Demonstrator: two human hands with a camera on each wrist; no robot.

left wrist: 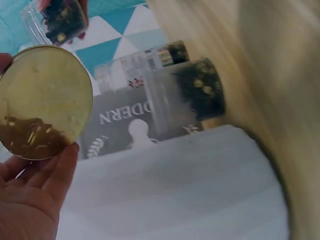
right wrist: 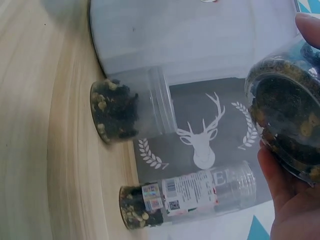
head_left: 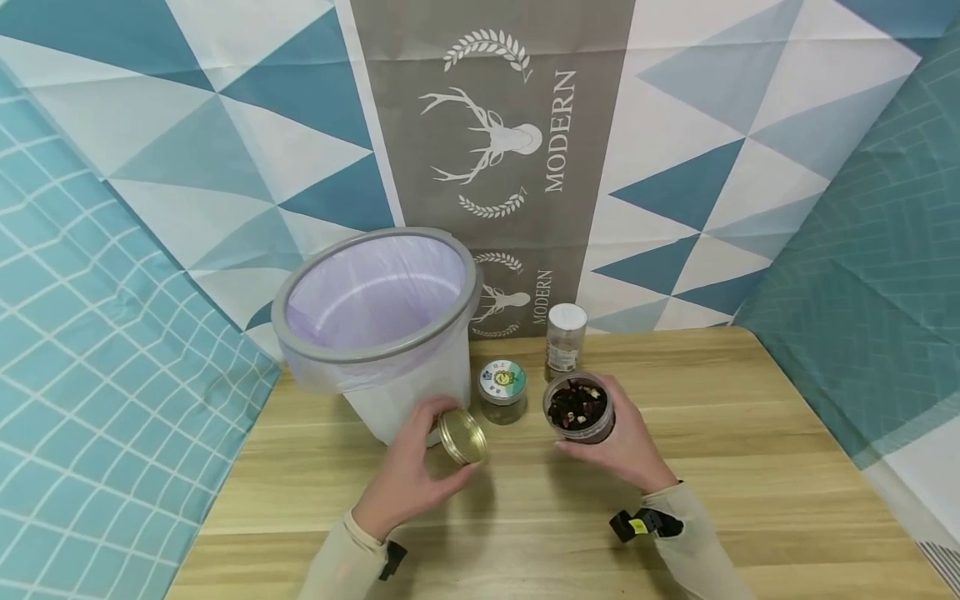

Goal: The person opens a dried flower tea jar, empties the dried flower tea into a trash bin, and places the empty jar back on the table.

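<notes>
My left hand (head_left: 405, 479) holds a round gold lid (head_left: 462, 436) by its rim, tilted on edge above the table; its shiny face fills much of the left wrist view. In my right hand (head_left: 628, 442) is a clear jar (right wrist: 285, 115) without a lid, gripped round its side. Dark dried leaves mixed with pale bits (head_left: 577, 405) show through its mouth. Between the hands and a little behind them stands a short clear jar (head_left: 502, 392) with a printed green and white top. Both hands are apart from it.
A white bin (head_left: 375, 292) with a grey rim and a lilac liner stands at the back left, close to my left hand. A taller labelled jar (head_left: 564, 342) with a white top stands near the patterned wall covering. Dark contents lie low in both standing jars.
</notes>
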